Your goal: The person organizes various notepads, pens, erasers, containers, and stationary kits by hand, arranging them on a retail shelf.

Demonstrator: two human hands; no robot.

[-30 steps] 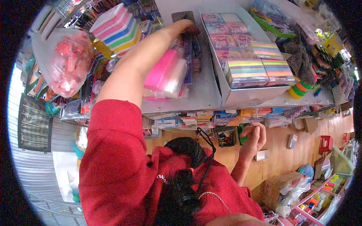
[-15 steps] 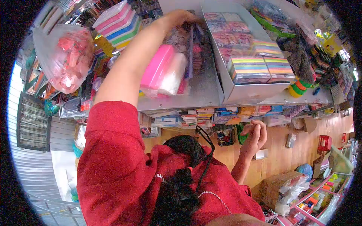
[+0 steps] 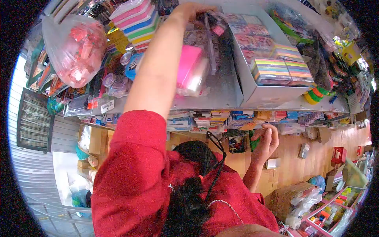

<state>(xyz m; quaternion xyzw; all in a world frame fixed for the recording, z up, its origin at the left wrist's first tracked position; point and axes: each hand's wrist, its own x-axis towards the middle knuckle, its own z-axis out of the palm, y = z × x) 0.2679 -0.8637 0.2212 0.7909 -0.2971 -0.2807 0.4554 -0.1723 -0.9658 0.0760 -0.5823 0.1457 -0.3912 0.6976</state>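
My left hand (image 3: 194, 9) reaches to the back of the grey shelf (image 3: 221, 93), its fingertips partly hidden. Its fingers close on the top of a clear package (image 3: 218, 26) with something pink inside. Below my forearm lie a bright pink pack (image 3: 188, 65) and a white plastic-wrapped pack (image 3: 198, 78). To the right stands a white box (image 3: 268, 96) with striped, multicoloured packs (image 3: 272, 71) and pink patterned packs (image 3: 252, 41). My right hand (image 3: 268, 139) hangs in front of the shelf edge, fingers loosely curled and nothing visible in them.
Left of my arm are a bag of red items (image 3: 81, 55), stacked coloured containers (image 3: 136, 23) and clear jars (image 3: 112, 81). Packets line a lower shelf (image 3: 213, 118). On the wooden floor stand a cardboard box (image 3: 284, 197) and a red basket (image 3: 338, 155).
My left hand has shifted up and slightly left, and the package with the pink content has risen at the back. The view has moved left. My right hand stays nearly still.
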